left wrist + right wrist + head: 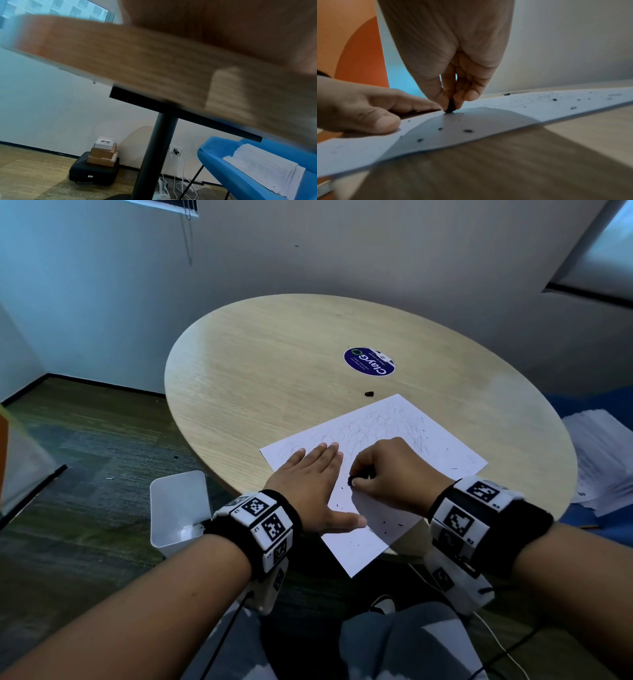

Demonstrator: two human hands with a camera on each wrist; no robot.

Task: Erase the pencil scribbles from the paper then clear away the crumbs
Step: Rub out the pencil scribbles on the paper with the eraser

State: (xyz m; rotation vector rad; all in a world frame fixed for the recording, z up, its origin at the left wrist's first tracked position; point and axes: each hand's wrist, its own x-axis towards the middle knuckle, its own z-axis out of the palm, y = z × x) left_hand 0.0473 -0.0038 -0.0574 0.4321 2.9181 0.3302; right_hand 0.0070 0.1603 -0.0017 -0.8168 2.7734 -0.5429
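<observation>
**Paper half-scrubbed, crumbs all over**

White paper (428,446) is lying flat under both hands, faint pencil scribbles (373,426) showing beyond the fingertips. Small black eraser (450,106) is standing on it, pinched in the right hand (394,470). Dark crumbs (468,130) are sitting scattered around.

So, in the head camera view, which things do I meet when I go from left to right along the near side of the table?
White bin → left hand flat on the paper → black eraser → right hand pinching it → stack of papers.
</observation>
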